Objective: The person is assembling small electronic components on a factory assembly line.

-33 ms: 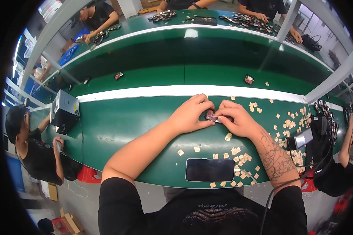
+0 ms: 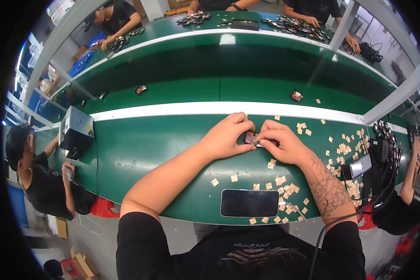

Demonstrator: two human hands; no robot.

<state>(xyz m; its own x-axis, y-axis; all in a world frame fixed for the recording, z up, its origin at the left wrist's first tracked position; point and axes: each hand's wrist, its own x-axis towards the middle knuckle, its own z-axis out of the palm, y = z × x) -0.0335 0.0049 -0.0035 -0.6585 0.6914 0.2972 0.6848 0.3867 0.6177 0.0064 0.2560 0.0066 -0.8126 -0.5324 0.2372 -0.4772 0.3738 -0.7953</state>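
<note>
Over the green table top, my left hand point(image 2: 231, 135) grips a small dark red and black electronic part point(image 2: 250, 138) between thumb and fingers. My right hand point(image 2: 282, 142) meets it from the other side, thumb and forefinger pinched together at the part's right end. A small pale edge shows there, but what those fingertips hold is too small to make out. Several small cream-coloured squares point(image 2: 271, 163) lie close below my right hand. Nearer to me, a dark-screened phone point(image 2: 249, 203) lies flat with a white cable plugged into its right end.
More cream squares point(image 2: 344, 148) lie scattered at the right, beside a silver-and-black device point(image 2: 357, 167) and tangled black cables point(image 2: 389, 144). A grey metal box point(image 2: 77, 133) stands at the left. Beyond the white rail point(image 2: 210, 108) runs a green conveyor-like strip with a few parts point(image 2: 296, 95). Co-workers sit around.
</note>
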